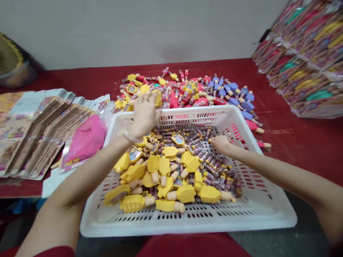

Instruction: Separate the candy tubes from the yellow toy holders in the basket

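My left hand (144, 116) reaches over the back rim of the white plastic basket (187, 225), fingers bent around a yellow plastic toy (158, 99) at the edge of a mixed pile. My right hand (222, 144) is closed inside the basket at its right, beside small clear tubes (205, 157) with dark contents; what its fingers hold is hidden. Yellow toys with beige, stick-like ends (186, 193) fill the basket's left and front. Some lie face up, showing a printed clear window (178, 139).
Behind the basket, red toys (175, 100) and purple toys (248, 106) lie heaped on the red table (281, 142). Stacked printed cards (40, 132) and a pink packaged item (87, 139) lie left. Packed bags (308, 67) rise at the right; a bucket (17, 73) stands far left.
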`<state>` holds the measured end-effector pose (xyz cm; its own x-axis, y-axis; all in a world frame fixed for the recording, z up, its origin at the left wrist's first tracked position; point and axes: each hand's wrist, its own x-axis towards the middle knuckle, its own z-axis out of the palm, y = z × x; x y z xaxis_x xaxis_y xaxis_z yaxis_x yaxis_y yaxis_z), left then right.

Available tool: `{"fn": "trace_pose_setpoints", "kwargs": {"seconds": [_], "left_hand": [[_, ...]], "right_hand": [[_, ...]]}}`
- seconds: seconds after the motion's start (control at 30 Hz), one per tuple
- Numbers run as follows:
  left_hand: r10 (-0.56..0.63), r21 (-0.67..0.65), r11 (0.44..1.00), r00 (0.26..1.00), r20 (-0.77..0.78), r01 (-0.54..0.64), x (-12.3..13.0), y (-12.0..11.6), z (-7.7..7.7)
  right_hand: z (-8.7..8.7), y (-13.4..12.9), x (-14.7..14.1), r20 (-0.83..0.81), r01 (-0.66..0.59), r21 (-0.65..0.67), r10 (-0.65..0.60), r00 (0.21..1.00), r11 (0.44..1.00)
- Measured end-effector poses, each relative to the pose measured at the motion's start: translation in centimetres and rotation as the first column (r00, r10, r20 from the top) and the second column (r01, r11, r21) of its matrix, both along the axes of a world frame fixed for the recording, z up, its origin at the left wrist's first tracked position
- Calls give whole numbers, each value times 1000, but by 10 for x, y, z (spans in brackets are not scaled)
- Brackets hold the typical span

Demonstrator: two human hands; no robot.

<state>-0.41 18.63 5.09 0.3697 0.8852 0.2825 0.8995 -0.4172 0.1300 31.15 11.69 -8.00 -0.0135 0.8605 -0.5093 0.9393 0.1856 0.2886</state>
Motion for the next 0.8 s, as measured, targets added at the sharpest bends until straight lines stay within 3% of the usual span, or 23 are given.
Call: {"fn": "trace_pose_setpoints", "kwargs": {"seconds": [0.07, 0.1, 0.17, 0.23, 0.27, 0.37, 0.43, 0.47, 0.5, 0.53, 0.6, 0.63, 0.7, 0.73, 0.8], "left_hand": [[-124, -131, 985, 991, -56, 116, 22, -26, -33], [-213, -269, 946, 973, -90, 182, 33, -41, -53], [-308, -399, 884, 946, -104, 244, 50, -68, -90], [-336, -429, 862, 938, -88, 269, 56, -82, -114], [-340, -431, 859, 938, -73, 278, 55, -84, -119], [-338, -402, 864, 941, -18, 303, 36, -80, -106], [-252, -431, 843, 945, 209, 320, 18, -77, -85], [-146, -491, 801, 907, 394, 342, 9, -79, -75], [20, -568, 728, 817, 577, 384, 1, -82, -67], [229, -635, 634, 677, 700, 442, -5, -87, -61], [595, -698, 469, 391, 702, 540, -13, -101, -58], [703, -708, 422, 289, 650, 566, -15, -108, -60], [804, -712, 376, 173, 569, 594, -16, -120, -65], [819, -707, 363, 153, 553, 608, -16, -124, -67], [818, -695, 341, 163, 551, 633, -18, -128, -68]], "right_hand": [[-16, -5, 0, 29, -44, -6, 45, 999, 999], [-21, -7, 1, 36, -69, -6, 69, 997, 998], [-26, -9, 2, 26, -125, -1, 125, 992, 992], [-24, -10, 4, -11, -178, 4, 178, 984, 984], [-21, -11, 6, -39, -199, 4, 199, 979, 980], [-6, -16, 8, -149, -247, 11, 246, 958, 969], [9, -23, 1, -220, -268, 33, 269, 938, 963], [18, -29, -5, -294, -259, 54, 263, 919, 964], [26, -35, -14, -402, -235, 76, 246, 882, 969], [34, -42, -25, -554, -189, 95, 209, 805, 977], [46, -58, -48, -845, -95, 88, 125, 520, 992], [50, -66, -59, -922, -69, 74, 94, 375, 995], [55, -80, -76, -976, -34, 52, 58, 211, 998], [55, -85, -80, -980, -12, 56, 57, 191, 998], [55, -91, -83, -971, 31, 91, 82, 225, 995]]}}
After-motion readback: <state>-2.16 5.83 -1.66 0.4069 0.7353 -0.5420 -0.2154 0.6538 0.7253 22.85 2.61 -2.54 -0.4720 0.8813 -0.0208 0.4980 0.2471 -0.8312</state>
